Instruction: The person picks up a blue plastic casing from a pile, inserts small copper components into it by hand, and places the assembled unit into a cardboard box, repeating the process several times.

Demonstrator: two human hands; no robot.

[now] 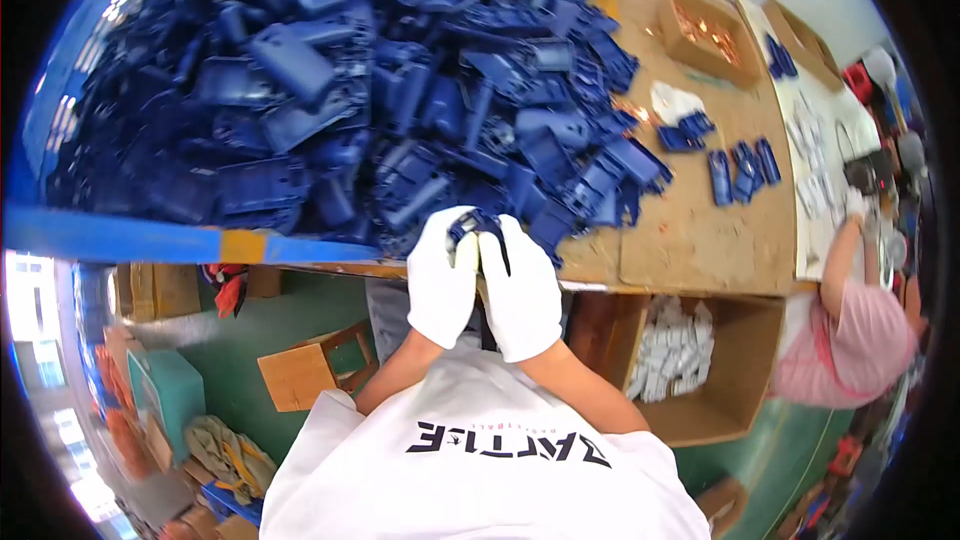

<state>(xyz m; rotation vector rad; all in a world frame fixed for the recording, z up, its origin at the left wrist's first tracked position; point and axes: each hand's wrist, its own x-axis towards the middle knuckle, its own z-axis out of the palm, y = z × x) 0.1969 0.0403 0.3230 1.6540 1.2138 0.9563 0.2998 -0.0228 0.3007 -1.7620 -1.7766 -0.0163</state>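
Both my hands wear white gloves and meet at the table's front edge. My left hand [441, 275] and my right hand [522, 290] close round one dark blue plastic part [477, 224], thumbs side by side against it. Its shape is mostly covered by my fingers. Just beyond them spreads a large heap of blue plastic shells [300, 65], lying at all angles. Several more blue shells [745, 170] lie apart on the brown tabletop to the right.
A cardboard box of small copper-coloured pieces [668, 15] stands at the far right. Below the table edge, a carton [745, 400] holds white-grey parts. A blue rail [120, 236] bounds the heap at left. A co-worker in pink [850, 345] works at right.
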